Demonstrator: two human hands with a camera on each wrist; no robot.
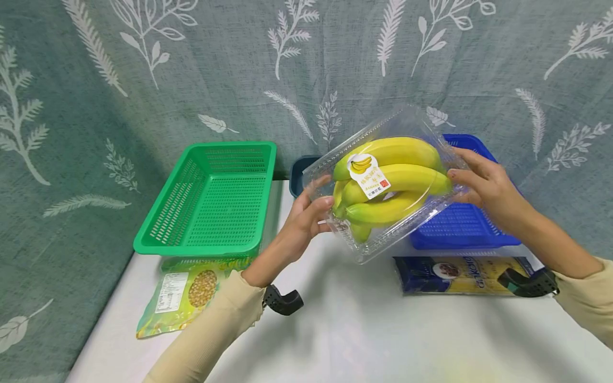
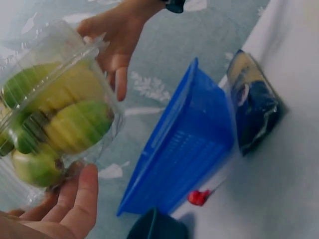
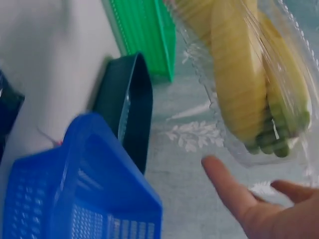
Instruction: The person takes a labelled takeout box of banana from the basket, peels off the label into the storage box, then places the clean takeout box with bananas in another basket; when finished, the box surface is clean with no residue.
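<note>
One banana pack [image 1: 399, 180] — left grip [image 1: 300, 223] and right grip [image 1: 492, 187] clasping it; only the head view shows its label [image 1: 370, 177].

Layout of the table [image 1: 335, 330], seen from the head view. The curtain [image 1: 239, 69] hangs behind the table and along its left side. The left basket [image 1: 227, 213] and the right basket [image 1: 455, 223] stand towards the back, with the small bin [image 1: 297, 178] between them. The corn-kernel packet [image 1: 184, 298] lies before the left basket, its back edge partly under the rim in this view; the pasta packet [image 1: 462, 274] lies crosswise before the right basket. Above the table, overlapping the right basket, is the clamshell box [image 1: 404, 232] with bananas [image 1: 397, 178] inside, the left hand [image 1: 303, 219] at its left end and the right hand [image 1: 488, 189] at its right.
</note>
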